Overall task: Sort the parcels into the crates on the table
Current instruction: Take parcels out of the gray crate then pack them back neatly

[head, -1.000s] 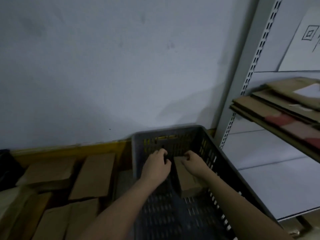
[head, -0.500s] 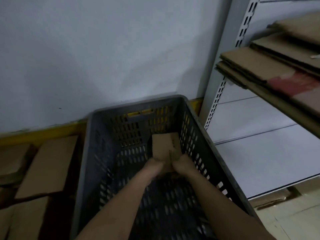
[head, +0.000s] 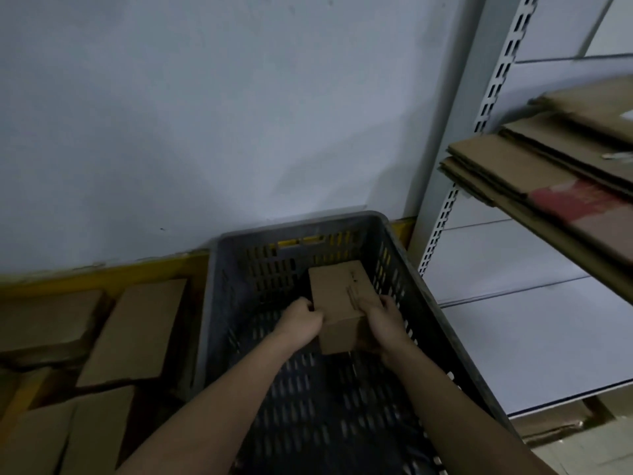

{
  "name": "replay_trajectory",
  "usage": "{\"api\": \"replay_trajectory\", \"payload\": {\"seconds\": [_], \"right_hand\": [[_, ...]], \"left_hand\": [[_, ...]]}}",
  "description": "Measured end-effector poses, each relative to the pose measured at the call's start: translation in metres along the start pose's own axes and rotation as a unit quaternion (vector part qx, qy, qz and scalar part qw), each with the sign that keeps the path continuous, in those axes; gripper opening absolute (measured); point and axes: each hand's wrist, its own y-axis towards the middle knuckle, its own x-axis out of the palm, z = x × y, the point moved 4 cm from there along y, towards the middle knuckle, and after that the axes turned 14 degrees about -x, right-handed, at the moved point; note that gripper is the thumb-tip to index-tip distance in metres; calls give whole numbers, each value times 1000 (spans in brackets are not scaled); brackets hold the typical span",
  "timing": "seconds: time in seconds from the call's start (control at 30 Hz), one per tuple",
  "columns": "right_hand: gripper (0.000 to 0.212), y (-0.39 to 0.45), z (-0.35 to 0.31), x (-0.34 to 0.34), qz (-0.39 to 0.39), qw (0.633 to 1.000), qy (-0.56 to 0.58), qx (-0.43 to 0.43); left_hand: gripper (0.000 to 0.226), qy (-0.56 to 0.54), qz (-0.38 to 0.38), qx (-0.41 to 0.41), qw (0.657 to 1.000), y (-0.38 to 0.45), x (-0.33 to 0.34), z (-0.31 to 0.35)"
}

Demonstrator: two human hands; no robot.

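Note:
A dark grey slotted plastic crate [head: 219,289] stands against the wall. Inside it, near the far right corner, is a brown cardboard parcel [head: 337,296]. My left hand [head: 301,320] grips the parcel's left near edge with curled fingers. My right hand [head: 385,320] holds its right side, the thumb on top. Both forearms reach down into the crate. Whether the parcel rests on the crate floor is hidden.
Several brown cardboard parcels [head: 137,330] lie in a yellow-edged bin [head: 102,272] to the left of the crate. A white metal shelf rack [head: 442,214] stands on the right, with flattened cardboard sheets [head: 534,173] overhanging above the crate's right side.
The view has shifted. Both hands moved from the parcel's near end to its two sides, and more of the parcel's top now shows.

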Motion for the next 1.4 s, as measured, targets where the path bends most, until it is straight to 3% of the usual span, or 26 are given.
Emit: {"api": "replay_trajectory", "payload": {"seconds": [0.1,0.23,0.33,0.5,0.83,1.0,1.13,1.3,1.4], "right_hand": [[47,-15,-25,3,-2,999,2,-49],[43,-41,-61,17,-10,995,6,-97],[38,-65,-93,45,-42,991,11,-129],[29,-108,-124,122,-119,981,30,-151],[41,-149,-80,277,-157,974,-50,-155],[56,-155,-37,326,-124,982,-79,-119],[52,-154,-12,347,-56,990,-99,-83],[58,-156,12,351,-65,946,-294,-121],[62,-154,16,344,-72,929,-333,-142]], "left_hand": [[47,42,67,69,994,-14,-29,4],[48,131,212,151,957,-49,-83,9],[52,180,302,159,922,-76,-133,3],[54,175,352,114,912,-100,-216,-45],[55,202,387,18,900,-138,-313,-214],[57,160,336,8,928,-153,-316,-285],[55,157,319,7,935,-165,-310,-319],[56,171,304,0,937,-171,-303,-347],[59,183,299,-6,936,-173,-298,-355]]}}
